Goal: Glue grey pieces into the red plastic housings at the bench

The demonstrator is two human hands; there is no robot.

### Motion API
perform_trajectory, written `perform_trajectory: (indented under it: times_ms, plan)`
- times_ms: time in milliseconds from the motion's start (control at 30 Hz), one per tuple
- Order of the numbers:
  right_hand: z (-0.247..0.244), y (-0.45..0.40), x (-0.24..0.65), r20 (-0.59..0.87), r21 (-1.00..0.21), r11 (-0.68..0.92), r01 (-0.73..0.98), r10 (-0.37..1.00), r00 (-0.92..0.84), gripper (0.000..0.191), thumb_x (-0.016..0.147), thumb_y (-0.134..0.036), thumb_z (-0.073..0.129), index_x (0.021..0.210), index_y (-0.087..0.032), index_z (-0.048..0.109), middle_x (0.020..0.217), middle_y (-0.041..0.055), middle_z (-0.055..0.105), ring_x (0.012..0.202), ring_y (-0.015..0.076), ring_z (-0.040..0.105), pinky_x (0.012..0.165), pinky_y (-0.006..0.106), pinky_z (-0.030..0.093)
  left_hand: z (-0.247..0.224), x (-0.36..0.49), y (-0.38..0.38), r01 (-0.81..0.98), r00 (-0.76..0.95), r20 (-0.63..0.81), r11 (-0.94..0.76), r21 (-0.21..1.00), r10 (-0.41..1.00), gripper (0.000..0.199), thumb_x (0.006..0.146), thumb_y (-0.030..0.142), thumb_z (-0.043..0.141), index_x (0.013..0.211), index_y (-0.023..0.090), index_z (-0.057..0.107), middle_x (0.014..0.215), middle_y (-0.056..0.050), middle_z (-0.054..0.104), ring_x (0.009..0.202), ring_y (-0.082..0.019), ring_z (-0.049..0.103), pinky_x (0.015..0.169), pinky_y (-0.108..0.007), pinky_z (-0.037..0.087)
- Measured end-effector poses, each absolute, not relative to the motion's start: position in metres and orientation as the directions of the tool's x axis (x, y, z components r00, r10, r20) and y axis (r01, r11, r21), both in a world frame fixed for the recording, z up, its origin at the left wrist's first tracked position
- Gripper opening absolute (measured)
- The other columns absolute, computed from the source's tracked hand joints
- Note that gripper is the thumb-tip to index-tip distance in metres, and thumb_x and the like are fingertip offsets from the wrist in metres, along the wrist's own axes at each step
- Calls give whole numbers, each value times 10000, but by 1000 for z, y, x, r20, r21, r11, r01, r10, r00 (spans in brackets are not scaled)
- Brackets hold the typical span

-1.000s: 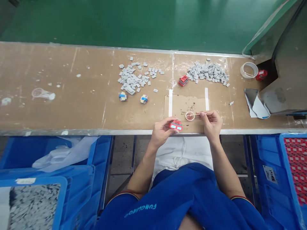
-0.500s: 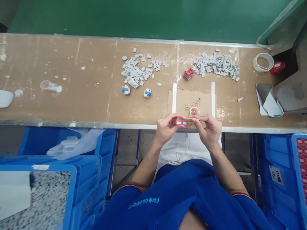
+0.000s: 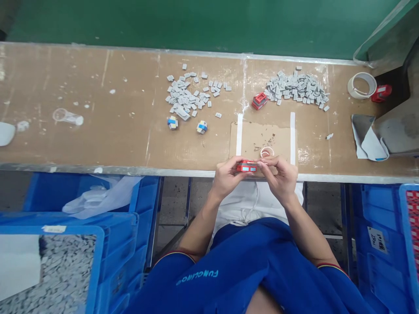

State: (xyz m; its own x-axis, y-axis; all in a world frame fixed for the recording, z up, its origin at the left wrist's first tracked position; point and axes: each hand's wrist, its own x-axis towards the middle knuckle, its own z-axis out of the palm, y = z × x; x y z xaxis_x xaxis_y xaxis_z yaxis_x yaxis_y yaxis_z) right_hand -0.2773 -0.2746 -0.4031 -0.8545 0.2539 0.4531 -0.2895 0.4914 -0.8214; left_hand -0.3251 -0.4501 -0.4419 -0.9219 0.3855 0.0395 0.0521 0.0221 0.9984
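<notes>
A small red toy car (image 3: pixel 246 166) with light blue windows is gripped between the thumb and fingers of my left hand (image 3: pixel 227 176), over the table's front edge. My right hand (image 3: pixel 280 176) pinches a thin pale stick (image 3: pixel 252 163), whose tip lies along the top of the car. Just beyond my fingers, a small clear cup (image 3: pixel 267 151) stands on a taped-down cardboard sheet (image 3: pixel 250 135) with brown specks on it. Farther back sits another red toy car (image 3: pixel 259 100), beside a heap of grey tiles (image 3: pixel 297 87).
More grey tiles (image 3: pixel 186 93) lie left of centre, with two blue, white and yellow blocks, one (image 3: pixel 202 127) nearer me. A tape roll (image 3: pixel 362 85) rests at the right. Blue crates (image 3: pixel 121 244) flank me below the table. A clear plastic cup (image 3: pixel 68 117) lies on its side at left.
My right hand has moved slightly left, bringing the stick over the top of the red car. The left hand keeps its hold; the view has shifted a little.
</notes>
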Motion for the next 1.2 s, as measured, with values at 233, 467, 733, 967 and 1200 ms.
perform_trajectory:
  times_ms: [233,467,733,967,1200]
  plan:
    - [-399,-262,-273,376,-902,354,-248,359,-855,58,984,-268,731,946,-238,701,944,43,828,900,207,815,810,357,669,-444,-326,-451,40,-916,39,-6,999,398,453,773,448,922,1084,174,737,964,-70,824,830,-193,814,741,-259,674]
    - [-405,-235,-281,429,-783,602,-158,339,-838,165,1005,-365,685,920,-229,723,956,73,776,900,211,747,707,346,608,-446,-326,-452,16,-920,30,-39,999,390,444,776,425,923,1097,177,743,983,-76,838,849,-196,822,756,-265,681]
    - [-391,-189,-354,395,-668,721,-186,131,-909,258,1033,-377,552,1135,-210,721,1092,110,749,976,237,704,854,382,565,-447,-329,-455,52,-917,68,-51,997,394,436,774,443,921,1082,176,768,989,-80,835,830,-187,802,738,-252,665]
    - [-397,-167,-453,65,-407,889,211,259,-964,152,906,-249,641,976,-147,732,1003,147,729,981,297,646,956,437,500,-449,-329,-457,112,-913,120,-42,993,390,424,803,467,897,1103,188,789,1018,-99,833,859,-195,796,780,-267,656]
    - [-398,-174,-442,49,-120,988,96,102,-994,352,939,-105,377,1036,-111,715,1114,216,656,970,309,572,884,434,481,-450,-328,-460,85,-904,119,-100,991,410,435,793,433,913,1142,197,806,1070,-114,836,922,-207,798,818,-282,645]
